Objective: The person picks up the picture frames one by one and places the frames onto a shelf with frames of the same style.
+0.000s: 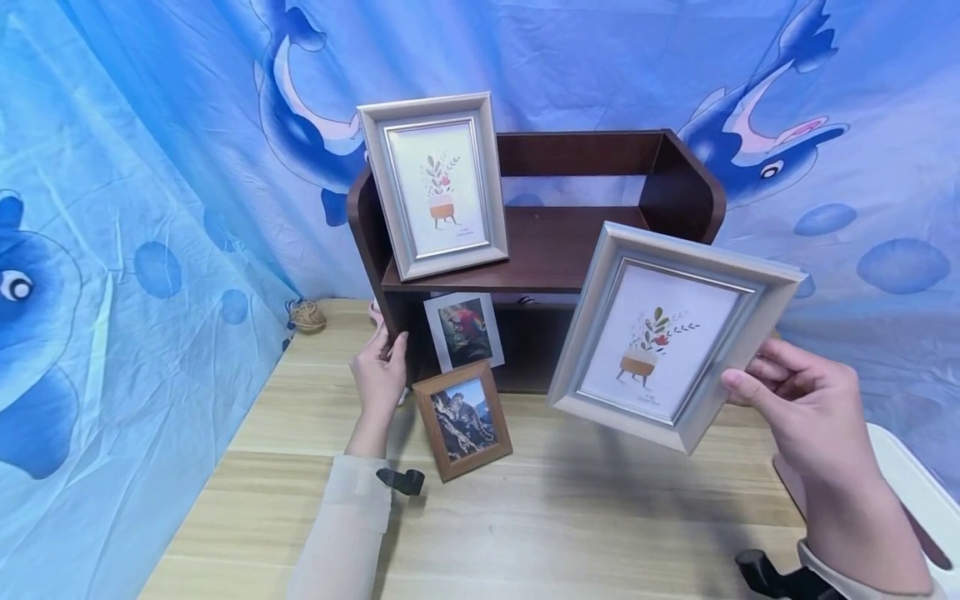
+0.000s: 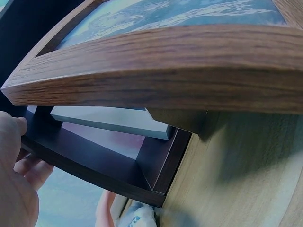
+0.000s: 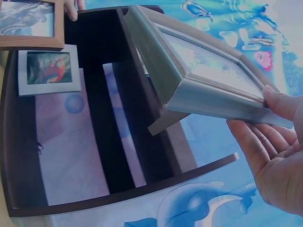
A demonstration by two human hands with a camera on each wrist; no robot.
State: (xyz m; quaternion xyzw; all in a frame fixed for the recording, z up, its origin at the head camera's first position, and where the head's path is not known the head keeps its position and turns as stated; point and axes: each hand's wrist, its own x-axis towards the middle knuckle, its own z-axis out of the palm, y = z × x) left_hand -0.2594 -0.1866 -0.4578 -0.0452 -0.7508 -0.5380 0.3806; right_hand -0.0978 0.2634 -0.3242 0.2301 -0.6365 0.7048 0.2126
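A: What do we record at the right grip?

B: We record the right hand (image 1: 813, 408) grasping a silver picture frame (image 1: 663, 337) by its side edge: thumb on the front face, fingers behind. The silver picture frame is tilted and raised clear of the tabletop (image 1: 540, 542). In the right wrist view, we note its support leg (image 3: 165, 124) projecting from the back, to the far side of the grip.

A: And at the left grip?

B: We find the left hand (image 1: 381, 375) holding the front edge of the side panel of a dark brown shelf unit (image 1: 555, 237), thumb and fingers on opposite faces.

A: Which items do we locate around that hand?

B: Just to its right, we locate a wooden frame (image 1: 497, 408) with a leopard picture, standing on the tabletop; behind that, a white frame (image 1: 437, 329) with a parrot picture. Above and beyond the hand, a second silver frame (image 1: 442, 179) stands on the upper shelf. To its left lies a ball of twine (image 1: 307, 317).
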